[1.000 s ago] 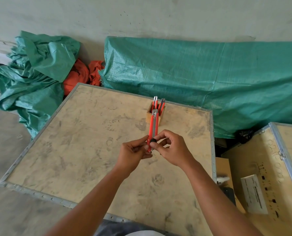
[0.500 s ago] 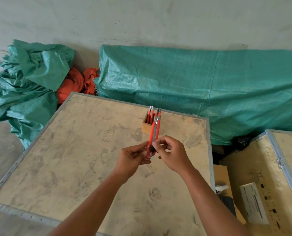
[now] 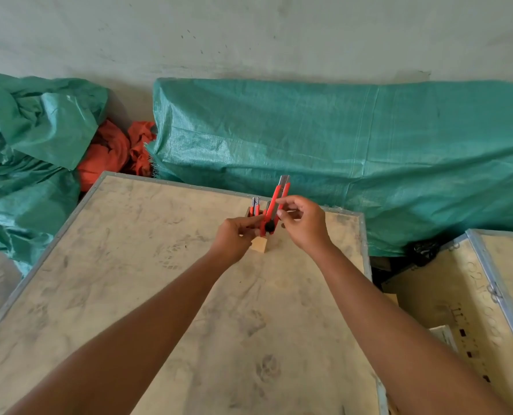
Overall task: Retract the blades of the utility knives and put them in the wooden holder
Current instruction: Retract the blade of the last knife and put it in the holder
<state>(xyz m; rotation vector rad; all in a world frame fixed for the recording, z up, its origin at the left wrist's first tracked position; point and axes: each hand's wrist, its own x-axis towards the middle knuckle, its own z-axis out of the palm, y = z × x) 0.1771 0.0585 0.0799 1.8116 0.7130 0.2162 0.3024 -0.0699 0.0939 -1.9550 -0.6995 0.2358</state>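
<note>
Plywood crate top (image 3: 129,295), green tarp (image 3: 339,145) behind. Both hands pinch a red utility knife (image 3: 274,205) upright over the wooden holder (image 3: 259,245): left hand (image 3: 237,235) low, right hand (image 3: 303,223) mid-handle. Two knives (image 3: 255,206) already slotted.

Both hands have reached further out over the worktop (image 3: 129,295), carrying the knife (image 3: 274,209) away from the body. A second ago it was held nearer, short of the holder (image 3: 259,244); now its lower end sits right over the holder, hiding most of it. The right hand (image 3: 304,224) has shifted from the butt to the middle of the handle, while the left hand (image 3: 237,235) pinches the lower end.
</note>
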